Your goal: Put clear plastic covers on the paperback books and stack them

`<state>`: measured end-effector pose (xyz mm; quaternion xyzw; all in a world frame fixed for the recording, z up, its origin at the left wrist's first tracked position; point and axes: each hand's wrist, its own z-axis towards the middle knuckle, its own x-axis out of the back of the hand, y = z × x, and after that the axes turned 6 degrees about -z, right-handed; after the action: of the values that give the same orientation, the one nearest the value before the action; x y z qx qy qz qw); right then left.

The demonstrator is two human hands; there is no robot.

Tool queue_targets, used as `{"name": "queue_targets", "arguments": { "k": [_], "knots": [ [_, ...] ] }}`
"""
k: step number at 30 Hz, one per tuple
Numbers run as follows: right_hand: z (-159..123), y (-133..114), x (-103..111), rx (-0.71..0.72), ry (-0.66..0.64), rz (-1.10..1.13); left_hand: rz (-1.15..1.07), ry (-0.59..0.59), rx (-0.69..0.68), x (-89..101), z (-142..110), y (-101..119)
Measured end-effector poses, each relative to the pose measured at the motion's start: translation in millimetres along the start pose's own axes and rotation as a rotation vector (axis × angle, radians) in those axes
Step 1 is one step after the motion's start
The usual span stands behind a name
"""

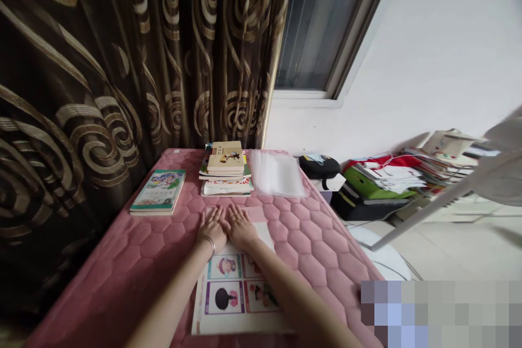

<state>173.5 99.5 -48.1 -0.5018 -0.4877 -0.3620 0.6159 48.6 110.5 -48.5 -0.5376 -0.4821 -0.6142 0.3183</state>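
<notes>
An illustrated book with framed cartoon pictures lies on the pink quilted mattress in front of me. At its far end my left hand, with a bracelet at the wrist, rests flat with the fingers stretched forward. Beside it my right hand also lies flat, the two thumbs close together. Both palms press down on the far part of the book, where a pale pink strip shows around the fingertips. My forearms cover part of the pictures.
Behind my hands stands a stack of books, with clear plastic sleeves to its right. A green-edged book lies at the left. Patterned curtains hang behind. Past the right edge are a black case, piled papers and a fan.
</notes>
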Motion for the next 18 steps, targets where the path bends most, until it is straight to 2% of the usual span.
{"name": "queue_targets", "arguments": {
  "k": [6,11,15,16,18],
  "knots": [
    [-21,42,9,-0.209,0.007,-0.095,0.007,0.013,0.128,0.6,-2,-4],
    [-21,48,7,-0.213,0.009,-0.119,0.047,0.087,0.246,3.4,-8,-15],
    [-20,47,3,-0.217,0.004,-0.122,0.099,0.143,0.357,10.5,-4,-1],
    [-20,47,2,-0.218,0.006,-0.122,0.113,0.167,0.333,11.3,-2,7],
    [-20,47,3,-0.215,0.010,-0.123,0.106,0.181,0.182,9.7,5,26]
  ]
}}
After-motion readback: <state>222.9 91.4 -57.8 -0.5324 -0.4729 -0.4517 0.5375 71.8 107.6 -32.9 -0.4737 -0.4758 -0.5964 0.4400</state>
